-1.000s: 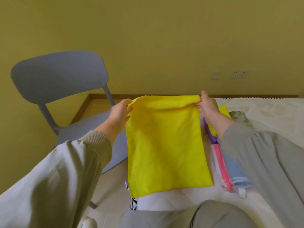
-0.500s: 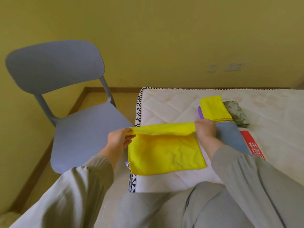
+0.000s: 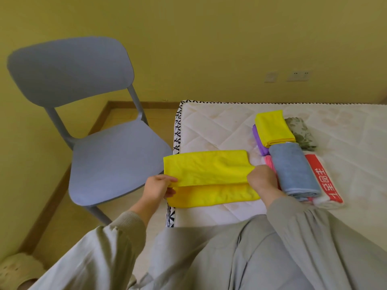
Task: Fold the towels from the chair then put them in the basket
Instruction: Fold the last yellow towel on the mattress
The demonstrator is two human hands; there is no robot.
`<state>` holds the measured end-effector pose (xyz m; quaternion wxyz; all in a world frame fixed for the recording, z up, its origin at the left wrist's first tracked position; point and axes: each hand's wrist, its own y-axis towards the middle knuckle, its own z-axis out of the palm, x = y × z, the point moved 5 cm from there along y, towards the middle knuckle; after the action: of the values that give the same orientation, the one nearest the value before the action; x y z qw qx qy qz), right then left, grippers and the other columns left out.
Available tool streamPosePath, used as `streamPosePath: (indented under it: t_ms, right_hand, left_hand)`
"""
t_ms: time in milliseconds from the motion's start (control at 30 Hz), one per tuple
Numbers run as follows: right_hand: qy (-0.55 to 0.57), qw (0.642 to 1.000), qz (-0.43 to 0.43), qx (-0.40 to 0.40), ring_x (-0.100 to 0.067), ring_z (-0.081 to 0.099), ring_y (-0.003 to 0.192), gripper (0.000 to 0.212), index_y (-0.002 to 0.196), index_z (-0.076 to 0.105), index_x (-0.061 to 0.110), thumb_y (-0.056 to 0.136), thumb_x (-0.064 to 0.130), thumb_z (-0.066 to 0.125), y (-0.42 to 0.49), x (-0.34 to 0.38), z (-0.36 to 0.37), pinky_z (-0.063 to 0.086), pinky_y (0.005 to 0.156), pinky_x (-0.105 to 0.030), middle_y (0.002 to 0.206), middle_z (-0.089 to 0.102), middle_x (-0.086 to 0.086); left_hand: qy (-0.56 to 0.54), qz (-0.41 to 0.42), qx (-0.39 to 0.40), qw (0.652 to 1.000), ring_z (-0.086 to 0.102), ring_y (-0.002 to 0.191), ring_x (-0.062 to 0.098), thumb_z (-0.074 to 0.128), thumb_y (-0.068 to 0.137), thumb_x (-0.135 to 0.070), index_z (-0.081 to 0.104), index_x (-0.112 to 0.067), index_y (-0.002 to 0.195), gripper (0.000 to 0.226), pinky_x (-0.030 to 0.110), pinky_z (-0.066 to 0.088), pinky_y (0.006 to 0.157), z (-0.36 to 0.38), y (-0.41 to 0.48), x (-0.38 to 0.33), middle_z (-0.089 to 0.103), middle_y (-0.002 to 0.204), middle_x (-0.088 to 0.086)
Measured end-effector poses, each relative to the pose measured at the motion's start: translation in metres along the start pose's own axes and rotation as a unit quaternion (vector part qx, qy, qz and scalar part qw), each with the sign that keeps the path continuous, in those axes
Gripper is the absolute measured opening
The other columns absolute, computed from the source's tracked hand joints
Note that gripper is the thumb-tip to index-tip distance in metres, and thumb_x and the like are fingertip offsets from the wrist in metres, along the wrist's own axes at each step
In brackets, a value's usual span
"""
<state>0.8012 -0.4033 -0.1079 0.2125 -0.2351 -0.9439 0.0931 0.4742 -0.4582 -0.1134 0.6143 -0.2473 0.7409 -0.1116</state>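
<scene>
Yellow towel (image 3: 209, 170), right of the grey chair (image 3: 117, 158), lies half folded on the mattress (image 3: 219, 126) edge in the lower middle, the left hand (image 3: 158, 188) pinching its left end and the right hand (image 3: 262, 182) its right end, probably to align the edges.

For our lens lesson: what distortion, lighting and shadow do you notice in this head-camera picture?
Head view: wide-angle stretch bows the chair at left; soft, even light, no glare; on the yellow towel, the upper flap faintly shadows the lower layer.
</scene>
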Motion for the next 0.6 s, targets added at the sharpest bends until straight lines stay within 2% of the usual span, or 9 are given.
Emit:
streamPosePath:
  t_ms: [67,200,267,467,600]
  right_hand:
    - [-0.051,0.998,0.003,0.026,-0.038,0.060,0.107,0.028,0.110,0.062,0.002,0.084,0.010,0.052,-0.005,-0.001,0.007,0.046,0.074,-0.032,0.119,0.063,-0.018]
    - [-0.126,0.989,0.007,0.070,-0.035,0.056,0.116,0.033,0.120,0.057,0.002,0.090,0.008,0.046,-0.008,-0.011,0.016,0.047,0.085,-0.033,0.128,0.058,-0.016]
    - [-0.132,0.989,0.008,0.062,-0.035,0.056,0.116,0.033,0.120,0.056,0.003,0.090,0.009,0.047,-0.008,-0.012,0.014,0.047,0.085,-0.034,0.128,0.058,-0.016]
    - [-0.088,0.996,0.007,0.013,-0.036,0.060,0.106,0.028,0.110,0.061,0.008,0.086,0.019,0.053,-0.013,-0.001,0.001,0.043,0.072,-0.032,0.118,0.062,-0.015]
    - [-0.153,0.986,0.003,0.058,-0.034,0.057,0.113,0.031,0.117,0.059,0.007,0.089,0.014,0.049,-0.016,-0.005,0.008,0.046,0.081,-0.032,0.125,0.059,-0.014]
  left_hand:
    - [0.065,0.000,0.034,0.997,0.059,0.049,0.014,0.045,0.089,0.005,0.071,-0.013,0.078,0.033,0.021,0.051,0.047,0.005,-0.001,0.006,0.061,0.066,0.011]
    - [0.167,-0.025,0.076,0.983,0.060,0.052,0.015,0.049,0.089,0.006,0.068,-0.011,0.083,0.026,0.019,0.052,0.046,0.012,-0.002,0.022,0.060,0.073,0.008]
    - [0.186,-0.032,0.078,0.979,0.060,0.054,0.017,0.049,0.088,0.006,0.068,-0.009,0.086,0.025,0.021,0.052,0.048,0.012,-0.001,0.025,0.058,0.072,0.006]
    - [0.146,0.005,0.078,0.986,0.054,0.052,0.018,0.050,0.086,0.006,0.070,-0.013,0.079,0.028,0.024,0.052,0.052,0.005,-0.001,0.021,0.055,0.062,0.009]
    - [0.236,0.011,0.092,0.967,0.057,0.056,0.012,0.052,0.086,0.002,0.070,-0.015,0.083,0.026,0.020,0.048,0.050,0.001,-0.002,0.028,0.061,0.067,0.004]
